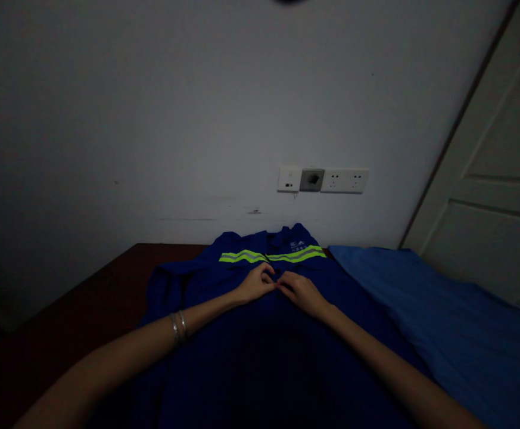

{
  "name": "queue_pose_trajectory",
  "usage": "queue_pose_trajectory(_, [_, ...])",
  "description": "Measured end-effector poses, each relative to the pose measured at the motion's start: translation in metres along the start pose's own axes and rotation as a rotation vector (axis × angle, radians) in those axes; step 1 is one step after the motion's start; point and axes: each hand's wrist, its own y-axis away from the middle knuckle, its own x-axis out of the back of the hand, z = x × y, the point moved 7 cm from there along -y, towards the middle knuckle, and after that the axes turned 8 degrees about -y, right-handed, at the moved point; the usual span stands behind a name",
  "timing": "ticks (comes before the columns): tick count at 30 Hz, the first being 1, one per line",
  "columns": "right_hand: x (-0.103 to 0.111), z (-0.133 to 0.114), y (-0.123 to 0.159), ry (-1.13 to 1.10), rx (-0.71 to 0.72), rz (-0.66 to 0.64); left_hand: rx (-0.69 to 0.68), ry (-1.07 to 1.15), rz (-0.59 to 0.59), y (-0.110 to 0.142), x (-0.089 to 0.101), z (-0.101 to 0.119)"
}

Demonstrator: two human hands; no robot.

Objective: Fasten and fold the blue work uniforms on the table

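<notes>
A dark blue work jacket [224,322] with a yellow-green and silver reflective band across its chest lies spread before me, collar toward the wall. My left hand [258,283] is closed at the jacket's front opening, just below the band, thumb and fingers pinching the cloth. Right beside it, my right hand [302,292] pinches the same front edge, and the fingertips of both hands nearly meet. Whether a button sits between the fingers is too dark and small to make out. Two bracelets [178,327] circle my left wrist.
The jacket lies on a dark reddish-brown table [103,292]. A lighter blue cloth [420,292] covers the right side. Behind stands a pale wall with a socket panel [343,180]. A white panelled door [492,196] is at the far right.
</notes>
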Motion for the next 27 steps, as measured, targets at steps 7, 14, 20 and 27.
queue_pose_trajectory(7, [0.0013,-0.0075,0.0026,0.180,0.042,-0.058,0.025,-0.060,-0.019,-0.0046,0.0012,-0.0036])
queue_pose_trajectory(14, [-0.0011,-0.0074,0.0011,0.259,0.060,-0.079,0.065,-0.138,-0.015,-0.0032,0.0011,-0.0072])
queue_pose_trajectory(20, [-0.0015,-0.0066,-0.0018,0.281,0.040,-0.082,0.077,-0.204,0.039,-0.0042,0.0045,-0.0044])
queue_pose_trajectory(27, [-0.0041,-0.0049,-0.0005,0.252,0.035,-0.069,0.117,-0.287,0.025,-0.0011,0.0023,0.0000])
